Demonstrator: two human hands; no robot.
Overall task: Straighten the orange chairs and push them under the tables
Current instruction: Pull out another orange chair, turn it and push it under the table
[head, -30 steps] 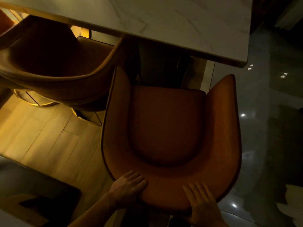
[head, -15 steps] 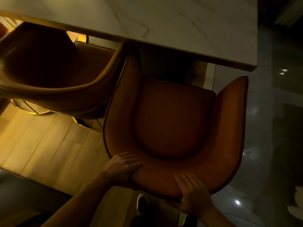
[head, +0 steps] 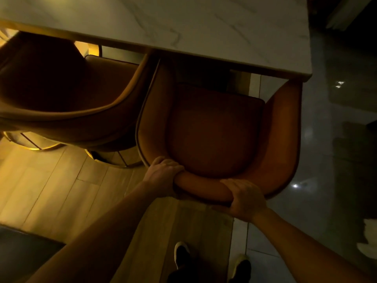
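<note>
An orange tub chair (head: 216, 129) stands in front of me, its seat front and armrest tips under the edge of the white marble table (head: 183, 23). My left hand (head: 163, 174) grips the left part of its padded backrest top, fingers curled over the rim. My right hand (head: 244, 197) grips the same rim further right. A second orange chair (head: 67, 92) stands to the left, turned at an angle, its side touching the first chair.
Gold ring bases (head: 114, 160) of the left chair sit on the wooden floor (head: 51, 190). Glossy dark tiles (head: 336, 160) lie to the right. My two shoes (head: 181, 254) stand just behind the chair. A dark mat (head: 24, 252) is at the lower left.
The chair has slid forward, its armrest tips now under the table edge. Both hands went from resting flat on the backrest to gripping its rim, and my arms stretched out.
</note>
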